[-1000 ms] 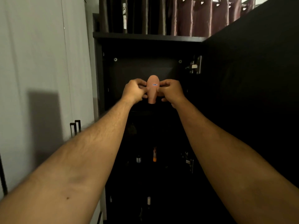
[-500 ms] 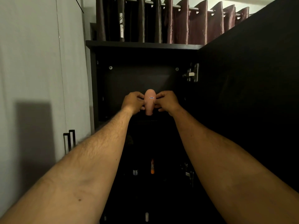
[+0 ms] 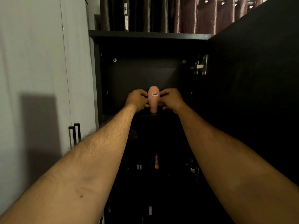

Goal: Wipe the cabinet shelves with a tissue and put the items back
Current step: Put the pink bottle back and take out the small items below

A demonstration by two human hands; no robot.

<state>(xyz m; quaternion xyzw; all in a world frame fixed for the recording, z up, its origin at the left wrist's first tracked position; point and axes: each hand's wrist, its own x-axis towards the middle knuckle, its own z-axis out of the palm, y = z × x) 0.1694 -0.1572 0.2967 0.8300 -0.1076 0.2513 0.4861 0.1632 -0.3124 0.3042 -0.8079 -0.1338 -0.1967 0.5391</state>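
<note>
A small pink mannequin head with a little label on it stands upright at the front edge of the dark cabinet's top shelf. The left hand grips it on one side and the right hand on the other, fingers curled against it. A metal hinge sits up and right of the head; small bottles stand far below it.
</note>
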